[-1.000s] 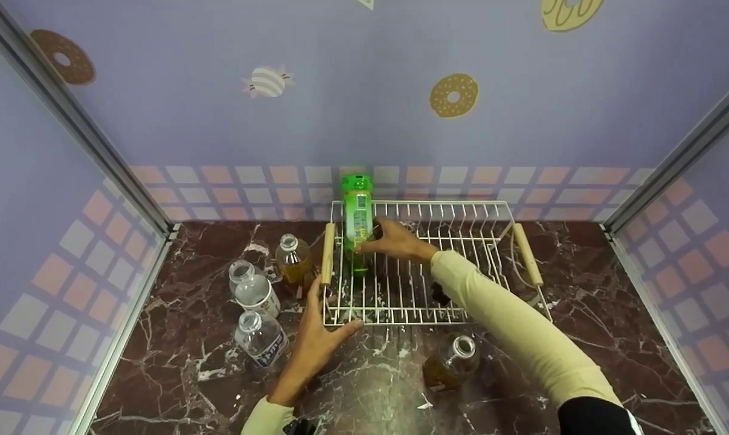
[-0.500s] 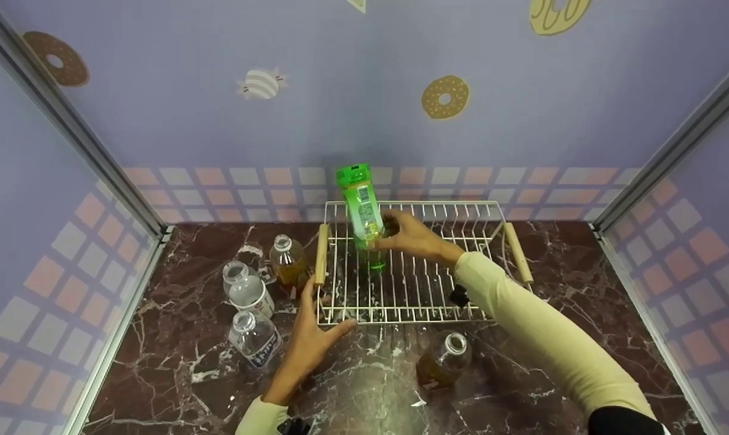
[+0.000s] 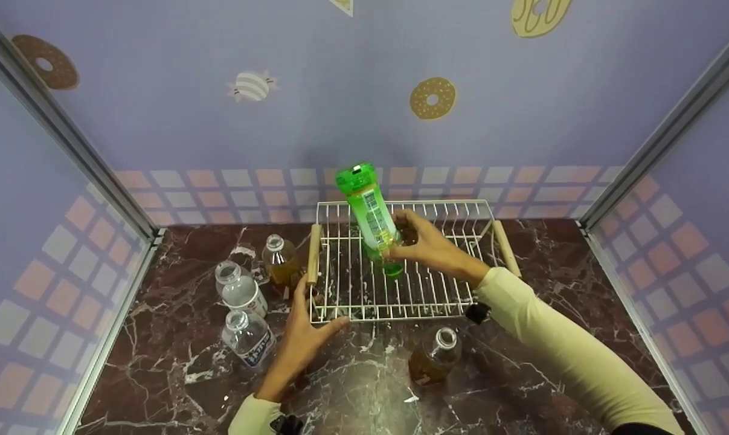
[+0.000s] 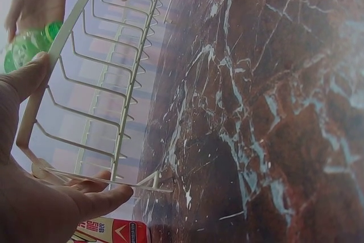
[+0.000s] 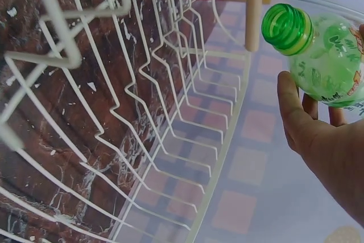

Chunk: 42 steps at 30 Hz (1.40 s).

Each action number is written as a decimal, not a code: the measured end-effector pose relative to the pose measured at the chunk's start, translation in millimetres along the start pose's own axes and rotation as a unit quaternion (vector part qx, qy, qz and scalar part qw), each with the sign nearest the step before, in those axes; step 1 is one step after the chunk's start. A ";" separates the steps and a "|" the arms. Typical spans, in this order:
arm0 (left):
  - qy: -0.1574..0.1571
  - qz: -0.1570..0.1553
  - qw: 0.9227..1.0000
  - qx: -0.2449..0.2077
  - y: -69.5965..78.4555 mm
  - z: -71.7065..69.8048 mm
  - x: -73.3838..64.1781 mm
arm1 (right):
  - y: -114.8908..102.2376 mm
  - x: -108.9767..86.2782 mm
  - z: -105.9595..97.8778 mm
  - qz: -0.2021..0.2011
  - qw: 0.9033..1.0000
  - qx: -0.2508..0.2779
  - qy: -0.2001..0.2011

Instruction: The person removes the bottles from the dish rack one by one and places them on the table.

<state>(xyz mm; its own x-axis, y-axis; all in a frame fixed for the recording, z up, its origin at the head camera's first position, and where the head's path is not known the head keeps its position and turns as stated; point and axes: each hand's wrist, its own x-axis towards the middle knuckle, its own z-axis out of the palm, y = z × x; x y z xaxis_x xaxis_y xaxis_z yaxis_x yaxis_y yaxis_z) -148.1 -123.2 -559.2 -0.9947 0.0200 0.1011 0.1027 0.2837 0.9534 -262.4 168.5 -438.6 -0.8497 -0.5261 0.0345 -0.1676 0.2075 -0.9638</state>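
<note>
My right hand [image 3: 427, 244] holds a green plastic bottle [image 3: 373, 220], tilted with its base up and left. In the right wrist view its uncapped green neck [image 5: 287, 29] points down toward the rack. Below it stands a white wire dish rack [image 3: 400, 311] with wooden handles, and no bottle shows inside. My left hand [image 3: 307, 329] grips the rack's near left corner; the left wrist view shows the thumb [image 4: 34, 72] on the top rail and fingers [image 4: 105, 197] at the side wires. Part of the bottle is hidden behind the right fingers.
Left of the rack stand an amber-tinted bottle [image 3: 281, 263] and two clear bottles [image 3: 240, 290] [image 3: 249, 341]. Another amber-tinted bottle [image 3: 435, 359] stands in front of the rack on the marbled table [image 3: 364, 393]. A patterned wall [image 3: 340, 121] rises behind.
The right hand has lifted the green bottle from the rack's left end and moved it rightward, tilting it more. The left hand stays on the rack corner. The head view has shifted slightly.
</note>
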 end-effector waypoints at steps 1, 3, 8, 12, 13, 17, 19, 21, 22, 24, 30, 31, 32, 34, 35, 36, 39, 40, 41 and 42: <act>0.000 -0.002 1.000 0.002 0.1 0.1 0.0 | -0.3 -3.7 -0.7 -0.004 1.000 0.004 0.000; 0.002 -0.005 1.000 0.004 0.7 0.3 -0.1 | -1.0 -10.8 -2.1 -0.010 1.000 0.005 0.002; 0.005 -0.009 1.000 -0.002 0.3 0.3 -0.4 | -2.3 -25.3 -5.6 -0.017 1.000 -0.010 0.007; 0.008 -0.008 1.000 -0.001 -0.4 0.8 0.5 | -3.2 -34.7 -7.8 -0.021 1.000 -0.014 0.006; 0.009 -0.008 1.000 0.002 -0.7 0.8 0.7 | -3.2 -36.5 -8.0 -0.021 1.000 -0.011 0.005; 0.009 -0.010 1.000 0.007 -1.1 0.8 1.1 | -3.7 -45.4 -9.6 -0.018 1.000 -0.015 0.010; 0.011 -0.010 1.000 0.006 -1.1 0.8 1.0 | -4.5 -49.7 -10.1 -0.017 1.000 -0.022 0.012; 0.012 -0.007 1.000 0.003 -0.8 1.2 1.0 | -4.8 -53.5 -10.6 -0.016 0.999 -0.032 0.014; 0.011 -0.007 1.000 0.000 -0.9 1.3 1.1 | -5.3 -55.5 -10.7 -0.015 0.999 -0.035 0.016; 0.011 -0.007 1.000 -0.004 -0.6 1.7 0.8 | -5.9 -59.3 -10.9 -0.015 0.999 -0.037 0.016; 0.011 -0.010 1.000 -0.004 -1.3 1.4 0.0 | -9.1 -70.1 -10.5 -0.015 0.998 -0.050 0.016; 0.011 -0.009 1.000 -0.002 -1.6 1.2 0.1 | -9.7 -71.6 -10.2 -0.016 0.999 -0.049 0.014; 0.010 -0.009 1.000 -0.003 -1.7 1.1 0.1 | -10.6 -73.0 -9.8 -0.016 0.999 -0.045 0.012; 0.008 -0.009 1.000 -0.005 -2.0 1.0 0.2 | -11.7 -75.8 -9.3 -0.017 0.999 -0.038 0.009; 0.008 -0.008 1.000 -0.006 -2.2 1.0 0.2 | -12.3 -77.0 -8.9 -0.017 0.999 -0.033 0.007; 0.007 -0.008 1.000 -0.007 -2.2 1.0 0.2 | -12.6 -78.1 -8.6 -0.018 0.999 -0.033 0.006; 0.006 -0.009 1.000 -0.009 -2.0 0.6 0.0 | -13.8 -81.1 -7.7 -0.024 0.999 -0.037 0.007; 0.006 -0.010 1.000 -0.008 -2.0 0.5 -0.2 | -14.0 -81.8 -7.4 -0.026 0.999 -0.038 0.007; 0.006 -0.010 1.000 -0.008 -2.0 0.5 -0.5 | -14.2 -82.4 -7.2 -0.029 0.999 -0.040 0.008; 0.006 -0.009 1.000 -0.007 -1.7 0.6 -0.6 | -14.5 -82.9 -7.1 -0.031 0.999 -0.042 0.009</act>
<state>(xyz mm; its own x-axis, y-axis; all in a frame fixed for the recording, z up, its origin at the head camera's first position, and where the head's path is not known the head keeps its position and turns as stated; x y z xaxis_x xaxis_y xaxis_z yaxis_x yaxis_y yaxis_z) -147.7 -123.1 -561.1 -0.9962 0.0034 0.0869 0.0846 0.2702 0.9591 -193.0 215.0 -425.7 -0.8451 -0.5253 0.0990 -0.2608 0.2435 -0.9342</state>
